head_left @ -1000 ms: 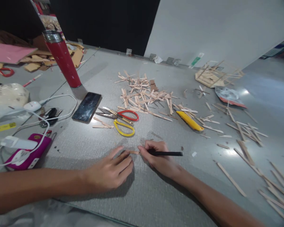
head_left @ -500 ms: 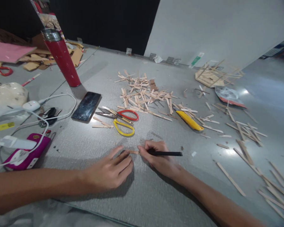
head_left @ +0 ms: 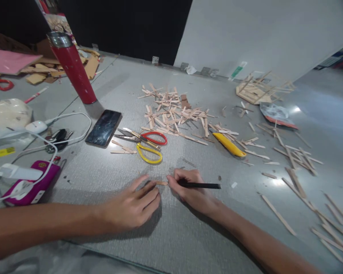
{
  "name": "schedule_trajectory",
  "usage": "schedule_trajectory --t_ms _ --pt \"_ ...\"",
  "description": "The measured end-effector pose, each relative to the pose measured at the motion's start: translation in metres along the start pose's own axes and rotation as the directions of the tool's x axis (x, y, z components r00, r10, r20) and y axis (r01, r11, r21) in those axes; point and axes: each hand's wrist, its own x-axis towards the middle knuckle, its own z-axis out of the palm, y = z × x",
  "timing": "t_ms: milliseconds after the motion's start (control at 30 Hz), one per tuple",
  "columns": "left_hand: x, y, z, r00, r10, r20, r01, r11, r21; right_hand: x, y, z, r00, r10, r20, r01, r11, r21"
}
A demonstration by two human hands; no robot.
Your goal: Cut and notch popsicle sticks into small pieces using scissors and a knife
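A short piece of wooden craft stick (head_left: 161, 183) lies between my hands on the grey table. The fingertips of my left hand (head_left: 141, 201) hold its left end; the index finger is stretched out above the others. My right hand (head_left: 191, 185) is closed round a black pen (head_left: 201, 185), whose tip is hidden by the fingers near the stick's right end. Just beyond my hands are scissors (head_left: 149, 153) with one red and one yellow handle, and a few cut sticks (head_left: 122, 147) lie to their left.
A heap of craft sticks (head_left: 174, 114) and a yellow utility knife (head_left: 228, 144) lie farther back. To the left are a phone (head_left: 103, 128), a red flask (head_left: 74, 70), and a purple power block (head_left: 36, 186) with cables. Loose sticks (head_left: 277, 213) and a stick frame (head_left: 254, 91) are on the right.
The view has shifted very slightly. Both hands, the stick and the pen look almost the same as before.
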Motion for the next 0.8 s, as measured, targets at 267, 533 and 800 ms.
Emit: schedule_trajectory --t_ms 267,533,800 --pt "0.002 -0.0012 -0.0026 1.0 0.008 -0.006 -0.008 1.0 0.008 -0.0072 0.0057 -0.0042 0.99 0.121 0.074 -0.128 0.987 0.1" --pt "0.0011 0.0002 -0.0008 1.0 -0.012 -0.021 0.012 1.0 0.005 -0.0078 0.0069 -0.0039 0.988 0.129 0.082 -0.138 0.984 0.115" --pt "-0.0016 0.0006 0.0023 1.0 -0.005 -0.011 0.005 1.0 0.004 -0.0072 0.0055 -0.0041 0.988 0.138 0.073 -0.146 0.982 0.123"
